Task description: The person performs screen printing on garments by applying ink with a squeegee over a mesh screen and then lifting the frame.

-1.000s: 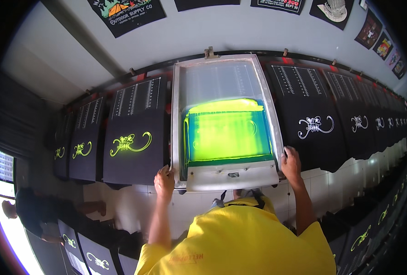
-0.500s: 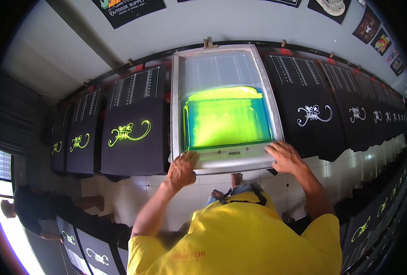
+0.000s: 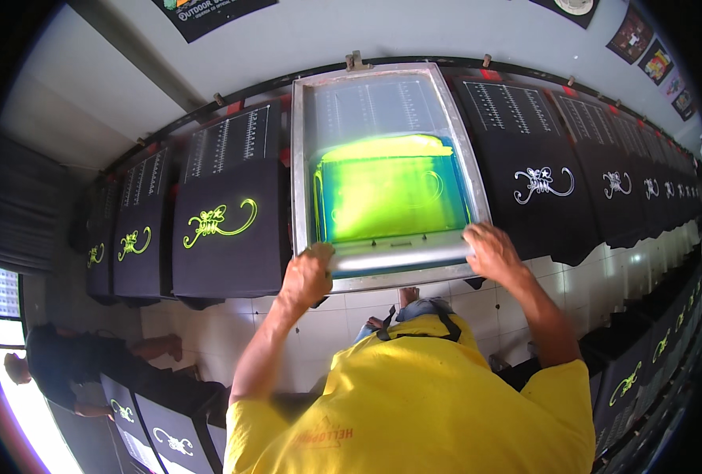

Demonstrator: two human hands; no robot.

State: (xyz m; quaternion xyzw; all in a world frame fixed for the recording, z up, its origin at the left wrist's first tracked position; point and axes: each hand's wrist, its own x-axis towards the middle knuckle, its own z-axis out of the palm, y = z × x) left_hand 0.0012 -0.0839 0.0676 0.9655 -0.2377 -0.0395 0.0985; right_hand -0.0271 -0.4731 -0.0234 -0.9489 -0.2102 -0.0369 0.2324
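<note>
holding a metal squeegee [image 3: 398,253] by its two ends, with the left grip [image 3: 307,275] narrowed around the left end and the right grip [image 3: 493,251] narrowed around the right. placed directly between both grips, touching each, and set crosswise within a pale screen frame [image 3: 459,150], just inside the rail nearest the worktop's front edge. impossible to tell whether touching the frame's side rails with either grip, or only passing over them. just beyond the squeegee, toward the back edge of the worktop [image 3: 490,76]: a bright spread of yellow-green ink [image 3: 390,189] over blue-green mesh, with a thicker ridge along the far side, well apart from both grips. past that, clear mesh up to the frame's far rail, near a metal clamp [image 3: 355,61] at the back edge. to the left along the worktop, a black cloth [image 3: 232,257] with a yellow-green design; to the right, another dark cloth [image 3: 533,229] with a white design, both reaching the front edge. below the front edge, pale floor tiles [image 3: 228,320] and a yellow shirt [image 3: 430,395].
</note>
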